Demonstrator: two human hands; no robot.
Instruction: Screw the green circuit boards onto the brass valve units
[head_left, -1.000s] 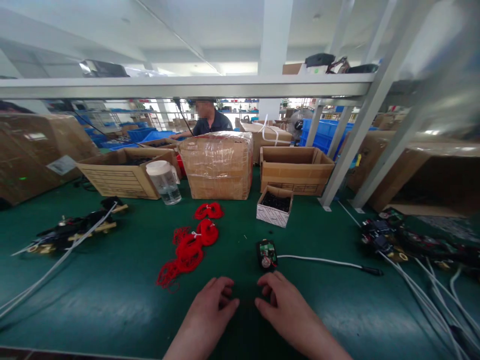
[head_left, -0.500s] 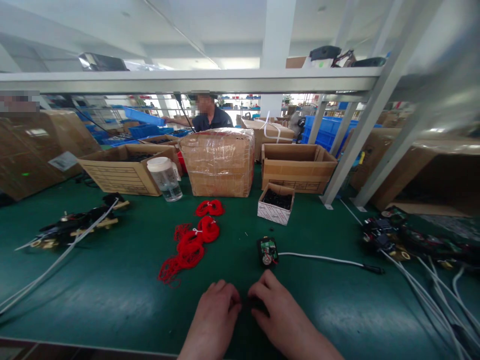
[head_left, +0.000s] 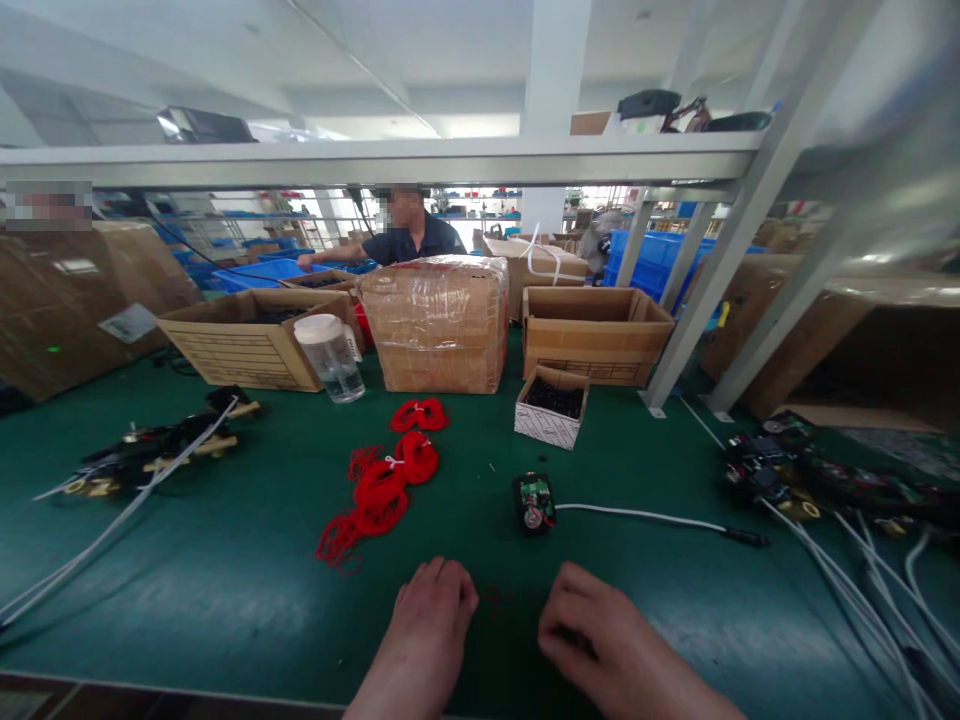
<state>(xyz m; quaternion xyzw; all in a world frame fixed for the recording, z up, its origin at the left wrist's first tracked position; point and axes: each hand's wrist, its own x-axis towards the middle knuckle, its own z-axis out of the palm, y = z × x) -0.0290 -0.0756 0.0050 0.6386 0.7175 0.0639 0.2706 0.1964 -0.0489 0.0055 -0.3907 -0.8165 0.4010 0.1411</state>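
Note:
My left hand point(head_left: 433, 612) rests on the green table mat point(head_left: 225, 570) near the front edge, its fingers curled under. My right hand point(head_left: 592, 640) lies a short way to its right, fingers also curled down onto the mat; what they hold, if anything, is hidden. Just beyond the hands sits a small black device with a green circuit board point(head_left: 534, 501), and a white cable point(head_left: 645, 518) runs from it to the right. Red thread bundles point(head_left: 382, 485) lie to the left of it.
A small white box of black parts point(head_left: 552, 410), a clear jar point(head_left: 330, 357), a taped carton point(head_left: 435, 325) and open cartons point(head_left: 592, 335) stand behind. Cable assemblies lie at left point(head_left: 142, 450) and right point(head_left: 795, 470). A person point(head_left: 409, 232) works beyond the cartons.
My hands were touching at the fingertips and have drawn apart; the right hand moved right and towards me. The person behind lowered a blue bin.

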